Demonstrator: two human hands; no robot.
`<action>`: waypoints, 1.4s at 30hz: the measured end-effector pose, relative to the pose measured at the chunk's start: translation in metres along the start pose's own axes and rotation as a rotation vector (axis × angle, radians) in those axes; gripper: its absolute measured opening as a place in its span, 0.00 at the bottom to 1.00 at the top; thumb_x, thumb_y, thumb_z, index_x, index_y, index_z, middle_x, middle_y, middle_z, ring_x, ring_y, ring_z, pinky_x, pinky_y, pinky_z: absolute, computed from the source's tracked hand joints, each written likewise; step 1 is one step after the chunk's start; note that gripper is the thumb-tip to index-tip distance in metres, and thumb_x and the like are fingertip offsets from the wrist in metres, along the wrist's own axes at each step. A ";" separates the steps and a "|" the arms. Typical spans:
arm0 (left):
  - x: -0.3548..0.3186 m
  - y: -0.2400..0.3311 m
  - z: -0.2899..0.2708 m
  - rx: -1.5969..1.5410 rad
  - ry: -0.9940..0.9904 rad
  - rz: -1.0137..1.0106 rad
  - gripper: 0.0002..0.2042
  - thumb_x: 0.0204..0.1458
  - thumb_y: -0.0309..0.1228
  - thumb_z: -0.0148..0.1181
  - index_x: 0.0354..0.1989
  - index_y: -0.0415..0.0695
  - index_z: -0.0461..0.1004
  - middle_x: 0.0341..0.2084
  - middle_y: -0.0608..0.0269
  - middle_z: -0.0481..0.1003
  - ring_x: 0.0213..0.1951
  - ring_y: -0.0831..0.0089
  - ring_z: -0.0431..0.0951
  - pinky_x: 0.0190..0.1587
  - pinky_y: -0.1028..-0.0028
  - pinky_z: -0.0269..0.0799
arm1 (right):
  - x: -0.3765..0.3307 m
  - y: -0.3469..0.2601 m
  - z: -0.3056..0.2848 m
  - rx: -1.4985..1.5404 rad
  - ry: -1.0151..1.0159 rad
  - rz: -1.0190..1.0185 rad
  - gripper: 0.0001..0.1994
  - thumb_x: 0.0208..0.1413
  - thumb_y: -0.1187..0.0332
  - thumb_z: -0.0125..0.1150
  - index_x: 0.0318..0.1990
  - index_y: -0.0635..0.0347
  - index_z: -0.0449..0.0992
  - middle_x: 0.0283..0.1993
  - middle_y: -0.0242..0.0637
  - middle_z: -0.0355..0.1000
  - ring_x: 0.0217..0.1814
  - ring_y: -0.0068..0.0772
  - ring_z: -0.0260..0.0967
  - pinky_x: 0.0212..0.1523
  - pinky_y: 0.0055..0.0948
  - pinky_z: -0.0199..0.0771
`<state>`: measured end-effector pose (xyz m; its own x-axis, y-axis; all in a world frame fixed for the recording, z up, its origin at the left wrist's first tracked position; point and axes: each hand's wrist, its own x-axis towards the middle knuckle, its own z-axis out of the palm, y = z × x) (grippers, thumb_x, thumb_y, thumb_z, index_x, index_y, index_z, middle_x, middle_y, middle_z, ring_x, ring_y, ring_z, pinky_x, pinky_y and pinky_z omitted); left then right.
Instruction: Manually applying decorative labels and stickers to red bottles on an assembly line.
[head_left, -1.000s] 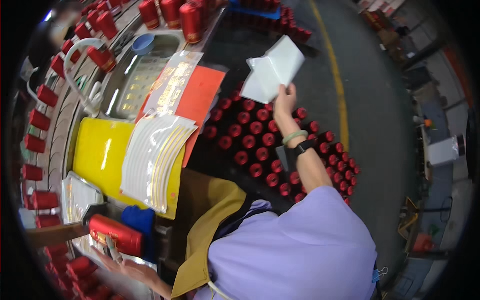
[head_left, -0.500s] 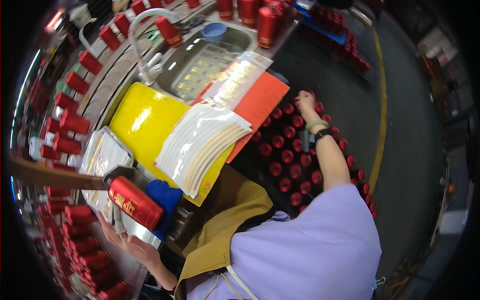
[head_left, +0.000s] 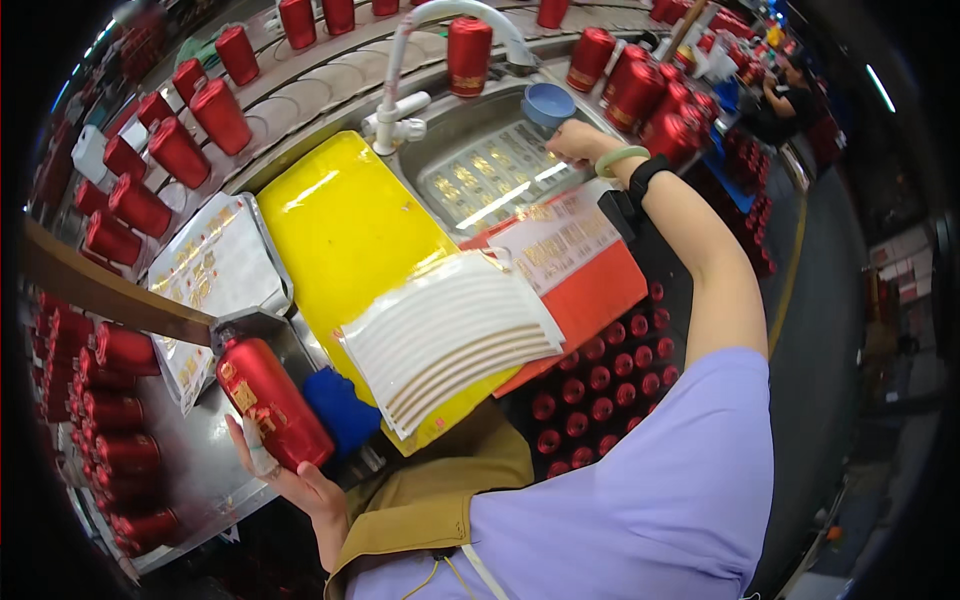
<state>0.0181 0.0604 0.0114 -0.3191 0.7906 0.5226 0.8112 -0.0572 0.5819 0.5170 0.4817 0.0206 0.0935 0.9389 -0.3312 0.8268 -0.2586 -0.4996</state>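
A red bottle with gold markings lies tilted, its top end against a dark holder beside a wooden bar. My left hand is at its lower end, fingers stretched along one side and thumb by the base; one finger has a pale wrapping. My right hand is over the right part of the metal sink, close to a blue bowl. Its fingers are bent together and point down; whatever they may hold is hidden. Rows of gold decals show in the sink.
A yellow sheet and fanned white strips lie before me, with a red board beside them. Blue cloth sits by the bottle. Red bottles are stacked at left; others stand low at right. A white faucet arches overhead.
My right hand has gone from the low rows of red bottles at right to the sink. My left hand has come up against the mounted bottle. The view has turned.
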 end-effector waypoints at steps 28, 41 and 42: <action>-0.014 -0.030 0.024 -0.343 0.340 -0.222 0.49 0.54 0.75 0.47 0.68 0.39 0.61 0.70 0.34 0.56 0.69 0.40 0.62 0.71 0.44 0.60 | 0.220 0.083 0.080 -1.381 -0.531 -0.324 0.04 0.48 0.68 0.68 0.27 0.55 0.87 0.35 0.44 0.83 0.35 0.46 0.80 0.36 0.40 0.77; -0.009 -0.027 0.039 -0.464 0.425 -0.117 0.44 0.58 0.69 0.46 0.68 0.38 0.62 0.68 0.29 0.57 0.69 0.38 0.62 0.70 0.43 0.60 | 0.168 0.023 0.055 -1.010 -0.499 -0.326 0.24 0.62 0.54 0.58 0.49 0.69 0.83 0.44 0.52 0.83 0.45 0.51 0.82 0.45 0.42 0.79; -0.010 -0.028 0.038 -0.464 0.416 -0.127 0.45 0.58 0.70 0.45 0.68 0.38 0.62 0.68 0.30 0.57 0.69 0.38 0.62 0.70 0.43 0.60 | 0.166 0.016 0.058 -1.011 -0.498 -0.333 0.24 0.62 0.54 0.58 0.49 0.69 0.83 0.44 0.52 0.83 0.45 0.51 0.82 0.45 0.42 0.79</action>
<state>0.0175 0.0771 -0.0336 -0.6383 0.5109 0.5759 0.4875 -0.3107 0.8160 0.5130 0.6201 -0.0889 -0.2527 0.6759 -0.6923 0.8547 0.4913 0.1677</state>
